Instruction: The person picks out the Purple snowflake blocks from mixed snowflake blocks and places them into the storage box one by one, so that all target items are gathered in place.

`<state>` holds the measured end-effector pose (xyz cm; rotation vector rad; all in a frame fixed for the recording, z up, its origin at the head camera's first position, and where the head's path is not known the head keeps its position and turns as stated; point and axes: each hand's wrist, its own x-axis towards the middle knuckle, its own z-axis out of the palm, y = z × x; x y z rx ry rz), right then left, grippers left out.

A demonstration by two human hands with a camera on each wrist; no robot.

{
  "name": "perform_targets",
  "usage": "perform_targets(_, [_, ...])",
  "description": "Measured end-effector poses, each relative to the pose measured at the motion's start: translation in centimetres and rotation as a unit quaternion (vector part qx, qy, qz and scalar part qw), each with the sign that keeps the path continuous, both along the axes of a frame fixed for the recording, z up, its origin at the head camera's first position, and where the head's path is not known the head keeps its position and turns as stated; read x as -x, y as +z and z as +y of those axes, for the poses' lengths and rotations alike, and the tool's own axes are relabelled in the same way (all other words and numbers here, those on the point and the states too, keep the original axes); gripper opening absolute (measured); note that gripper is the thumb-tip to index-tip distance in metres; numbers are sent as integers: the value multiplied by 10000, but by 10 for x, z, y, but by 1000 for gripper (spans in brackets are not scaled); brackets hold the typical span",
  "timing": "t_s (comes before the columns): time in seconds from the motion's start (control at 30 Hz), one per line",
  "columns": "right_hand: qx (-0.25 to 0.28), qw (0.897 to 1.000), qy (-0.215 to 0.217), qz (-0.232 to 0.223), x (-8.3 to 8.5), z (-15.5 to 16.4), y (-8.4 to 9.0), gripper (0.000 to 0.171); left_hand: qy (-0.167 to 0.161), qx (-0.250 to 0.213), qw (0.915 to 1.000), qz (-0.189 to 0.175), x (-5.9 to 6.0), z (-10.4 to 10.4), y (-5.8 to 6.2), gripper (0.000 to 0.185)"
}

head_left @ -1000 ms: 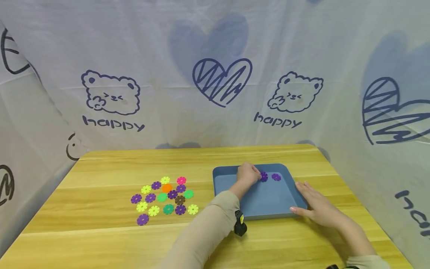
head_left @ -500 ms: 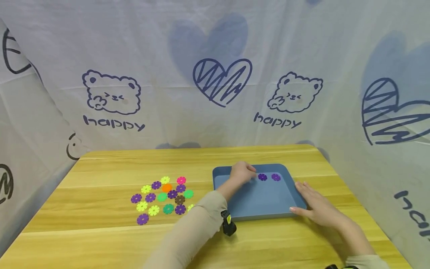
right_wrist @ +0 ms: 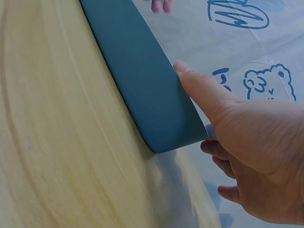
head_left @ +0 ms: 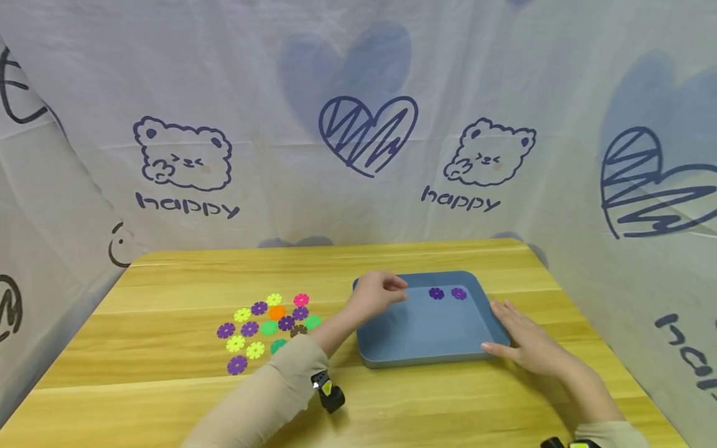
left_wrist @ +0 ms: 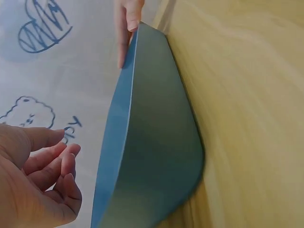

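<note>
While the blue tray (head_left: pixel 426 336) is sitting on the wooden table (head_left: pixel 168 386) right of the middle of the frame, its right edge is being touched by the right hand (head_left: pixel 523 342), with fingers held straight and the thumb against the near corner. Nothing is being held by the left hand (head_left: pixel 372 294), which is hanging over the tray's upper left corner with fingers loosely bent. Two purple flower pieces (head_left: pixel 447 293) are lying side by side inside the tray near its far edge. Many colourful flower pieces (head_left: pixel 263 323) are lying on the table left of the tray.
</note>
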<state>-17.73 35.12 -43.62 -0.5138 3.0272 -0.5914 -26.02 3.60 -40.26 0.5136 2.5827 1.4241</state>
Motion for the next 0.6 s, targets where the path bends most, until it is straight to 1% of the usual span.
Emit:
perform_targets(0.13, [-11,10000,24,10,0,0,0,90,-24,-158,9999,7,-10,-29,0,19])
perform_targets(0.3, [-18,10000,36,77,0,-1,0,90,197,-348,9991,-167,-19,-68,-5,18])
perform_targets(0.4, [-18,9999,37,112,-1,-2,0,89,320,-192,9992,-172,-24,-91,-9,19])
perform_targets(0.5, [-14,10000,18,91,-1,-2,1,90,357,37,9993,-43,-29,-111,-14,21])
perform_targets(0.53, [-15,10000,8,69,-1,-2,1,90,333,81,9994,-7,-31,-118,-15,21])
perform_targets(0.6, [-8,10000,-17,31,-1,-2,1,90,187,179,9997,43,-35,-132,-17,21])
